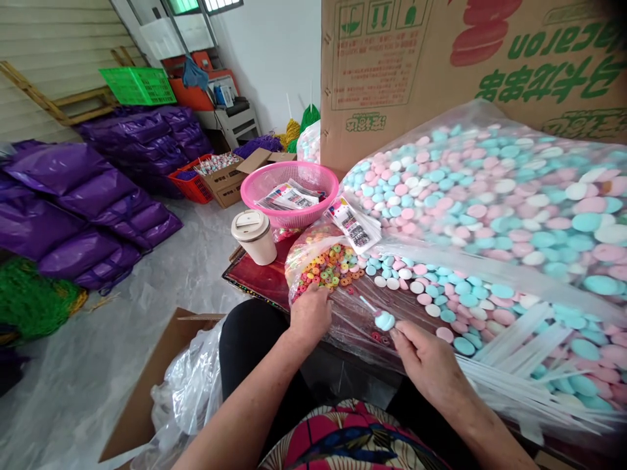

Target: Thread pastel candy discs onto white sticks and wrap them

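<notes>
My right hand [425, 356] pinches a candy skewer [385, 320], a pale blue and white piece on a thin white stick whose tip points up and left. My left hand [311, 316] is at the near edge of the small ring candies [333, 264], which are orange, yellow, green and red in a clear plastic bag. Its fingers are curled together, and whatever they may hold is hidden. Pink, blue and white oval candies [470, 287] spill from a large clear bag [490, 196] on the right. White sticks [519, 339] lie across some of them.
A lidded cup [255, 238] stands at the table's left corner beside a pink basket [294, 215] of printed packets. More packets [353, 225] lie near the ring candies. Behind stands a large carton [392, 85]. Down left is an open box [142, 385] with plastic.
</notes>
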A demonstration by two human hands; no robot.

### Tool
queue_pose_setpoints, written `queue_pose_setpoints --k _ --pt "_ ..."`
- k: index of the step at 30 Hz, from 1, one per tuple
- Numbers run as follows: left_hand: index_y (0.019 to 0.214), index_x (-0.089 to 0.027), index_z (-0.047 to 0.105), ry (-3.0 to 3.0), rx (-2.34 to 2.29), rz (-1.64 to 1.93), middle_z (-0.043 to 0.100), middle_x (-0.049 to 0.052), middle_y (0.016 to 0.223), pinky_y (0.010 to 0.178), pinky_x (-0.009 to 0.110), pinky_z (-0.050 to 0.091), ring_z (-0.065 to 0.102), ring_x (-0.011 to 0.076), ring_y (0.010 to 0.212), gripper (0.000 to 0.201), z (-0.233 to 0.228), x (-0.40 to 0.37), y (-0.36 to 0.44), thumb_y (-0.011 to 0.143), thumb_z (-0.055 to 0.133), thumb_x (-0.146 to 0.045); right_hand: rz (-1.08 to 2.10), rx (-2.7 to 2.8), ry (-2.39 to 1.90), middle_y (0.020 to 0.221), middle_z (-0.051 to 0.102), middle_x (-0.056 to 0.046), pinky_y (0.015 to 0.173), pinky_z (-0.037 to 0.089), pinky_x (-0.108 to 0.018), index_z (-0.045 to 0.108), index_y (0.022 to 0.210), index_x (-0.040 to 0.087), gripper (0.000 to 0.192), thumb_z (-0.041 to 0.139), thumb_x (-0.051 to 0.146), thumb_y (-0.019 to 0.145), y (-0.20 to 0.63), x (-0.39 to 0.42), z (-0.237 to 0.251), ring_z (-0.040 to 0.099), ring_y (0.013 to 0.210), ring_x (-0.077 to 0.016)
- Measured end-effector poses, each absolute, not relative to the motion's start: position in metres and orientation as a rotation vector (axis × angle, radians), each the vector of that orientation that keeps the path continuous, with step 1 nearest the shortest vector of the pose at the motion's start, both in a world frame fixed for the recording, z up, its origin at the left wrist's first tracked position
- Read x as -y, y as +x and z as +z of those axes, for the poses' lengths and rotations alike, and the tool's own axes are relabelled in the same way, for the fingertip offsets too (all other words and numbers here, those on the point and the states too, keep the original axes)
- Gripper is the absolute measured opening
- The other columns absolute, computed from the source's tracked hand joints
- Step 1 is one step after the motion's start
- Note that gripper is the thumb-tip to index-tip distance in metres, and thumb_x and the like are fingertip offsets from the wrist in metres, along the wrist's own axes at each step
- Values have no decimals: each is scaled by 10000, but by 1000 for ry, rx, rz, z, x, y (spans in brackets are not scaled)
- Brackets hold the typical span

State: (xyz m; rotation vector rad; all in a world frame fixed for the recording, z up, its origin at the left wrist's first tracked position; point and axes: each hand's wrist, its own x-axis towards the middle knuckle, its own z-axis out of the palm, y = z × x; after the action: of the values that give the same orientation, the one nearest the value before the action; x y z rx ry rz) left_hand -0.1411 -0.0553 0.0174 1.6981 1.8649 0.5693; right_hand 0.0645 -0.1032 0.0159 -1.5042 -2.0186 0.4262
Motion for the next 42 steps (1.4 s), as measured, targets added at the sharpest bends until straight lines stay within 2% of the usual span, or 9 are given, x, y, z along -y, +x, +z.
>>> queue_pose_setpoints --k 4,10,16,23,26,29,33,38,42 --pt "739 -158 644 1640 -1847 513 631 76 904 779 317 460 593 204 850 93 19 46 -146 743 557 -126 439 2050 -1500 555 548 2 540 340 -238 470 617 209 310 360 278 899 59 106 12 459 512 -117" --pt "849 -128 610 845 -1167 817 565 -15 576 482 210 455 548 102 499 213 24 54 -143 738 653 -305 419 2102 -1514 602 570 -2 542 329 -233 488 660 201 269 359 240 894 55 108 16 502 537 -120" --pt "813 -109 616 455 -842 868 627 16 657 447 191 470 572 84 487 268 21 58 -139 632 771 -233 261 2159 -1532 601 564 -3 526 296 -239 496 663 202 268 341 207 881 49 111 23 506 539 -126" --pt "761 -150 585 864 -1088 890 621 7 700 485 212 445 514 76 483 177 13 62 -125 702 672 -292 274 2045 -1524 561 564 2 518 321 -227 502 631 205 297 362 248 889 61 106 29 483 500 -114" --pt "755 -187 639 1544 -1323 784 639 17 743 693 263 479 589 147 696 62 12 71 -111 739 608 -238 265 1954 -1537 558 578 1 530 346 -219 546 678 198 272 388 273 887 68 102 29 507 517 -118" --pt "903 -237 673 1947 -1442 608 665 49 939 827 293 457 596 204 912 167 15 71 -104 793 548 -251 286 1895 -1575 600 614 -8 545 368 -216 575 723 194 261 400 298 886 74 100 26 539 548 -123" --pt "1029 -230 640 1973 -1814 418 627 88 1066 805 333 462 607 227 919 269 20 41 -108 858 432 -229 294 1888 -1620 610 624 -5 529 364 -220 582 716 197 275 407 328 884 77 101 22 507 511 -117" --pt "850 -144 652 1927 -1873 306 615 138 1008 785 390 456 624 266 880 171 16 8 -108 761 511 -105 272 1902 -1576 543 563 12 518 343 -208 550 669 191 281 406 297 887 76 103 23 485 501 -106" --pt "816 -159 620 1852 -1821 448 630 99 977 820 356 460 612 237 921 90 15 14 -113 787 536 -173 294 1891 -1587 546 555 23 509 339 -207 550 696 194 264 407 307 887 79 104 20 466 482 -102"
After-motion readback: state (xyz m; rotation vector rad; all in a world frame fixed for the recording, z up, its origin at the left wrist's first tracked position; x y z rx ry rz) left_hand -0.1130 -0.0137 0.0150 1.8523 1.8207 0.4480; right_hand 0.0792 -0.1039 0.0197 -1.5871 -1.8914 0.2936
